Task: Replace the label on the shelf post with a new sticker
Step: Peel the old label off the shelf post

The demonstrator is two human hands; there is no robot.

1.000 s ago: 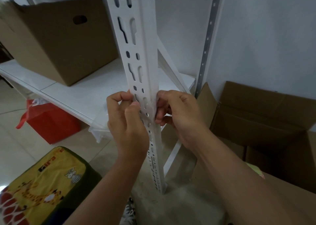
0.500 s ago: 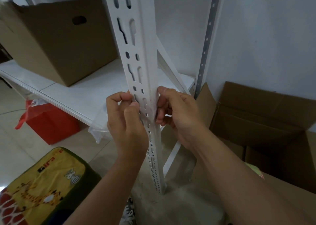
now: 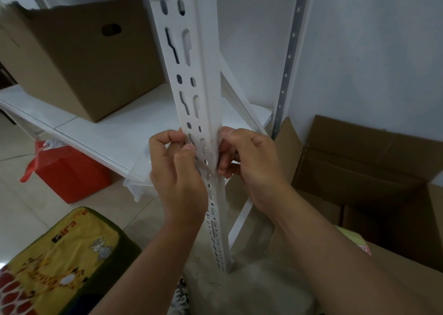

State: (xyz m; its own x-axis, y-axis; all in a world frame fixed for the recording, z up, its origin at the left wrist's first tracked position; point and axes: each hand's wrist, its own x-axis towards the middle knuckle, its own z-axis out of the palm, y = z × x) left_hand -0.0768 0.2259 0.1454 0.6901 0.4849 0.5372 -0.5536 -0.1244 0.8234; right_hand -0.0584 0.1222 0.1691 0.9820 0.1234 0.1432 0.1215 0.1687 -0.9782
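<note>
The white slotted shelf post (image 3: 200,80) runs down the middle of the view to the floor. My left hand (image 3: 178,173) grips its left side at shelf height, with the thumb pressed on the slotted face. My right hand (image 3: 251,163) pinches the post's right corner edge with its fingertips. Between the two hands a pale, faintly greyer label (image 3: 212,147) wraps the corner. It is hard to tell apart from the white paint, and its edges are hidden by my fingers.
A white shelf board (image 3: 100,132) carries a cardboard box (image 3: 79,58) on the left. Below it are a red bag (image 3: 69,171) and clear plastic (image 3: 139,183). An open cardboard box (image 3: 366,171) stands at the right by a grey rear post (image 3: 288,58). A yellow cartoon-print cushion (image 3: 60,264) lies near my left.
Both hands stay at the same spot on the post. The right fingertips shift slightly up and back down along the corner edge.
</note>
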